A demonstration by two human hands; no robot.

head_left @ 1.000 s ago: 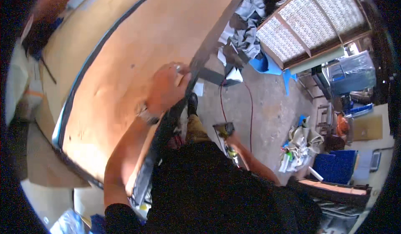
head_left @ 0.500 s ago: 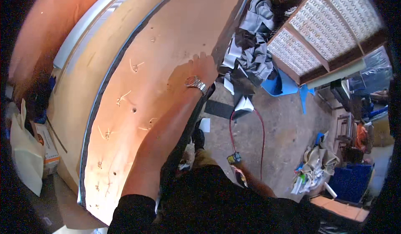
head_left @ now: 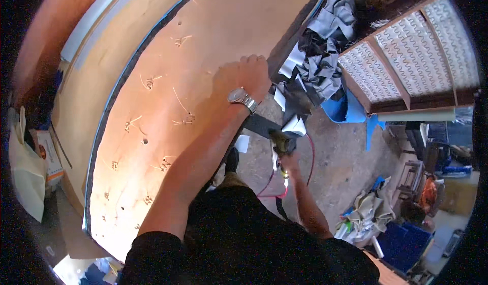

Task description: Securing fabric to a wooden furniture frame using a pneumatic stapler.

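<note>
A large curved tan board [head_left: 218,25] fills the left and middle, with several holes and knotted pale strings [head_left: 150,83] on its face. Dark fabric [head_left: 292,41] wraps over its rim. My left hand [head_left: 252,79], a watch [head_left: 242,100] on its wrist, is at the board's right rim, fingers bent and closed over the fabric edge; the fingertips are partly hidden. My right hand [head_left: 290,162] grips a dark air stapler [head_left: 282,142] to the right of the board, apart from it. A red hose [head_left: 311,158] runs near the tool.
Grey and black fabric scraps [head_left: 325,56] lie heaped beyond the board's right side. A wooden frame with zigzag springs [head_left: 406,56] leans at the upper right. Light cloth scraps [head_left: 373,206] lie on the floor at lower right. Beside the board's left edge is a carton [head_left: 49,158].
My right hand has come up and forward with the stapler toward the board's right rim. My left hand stays at the rim, while the whole view has shifted and turned slightly.
</note>
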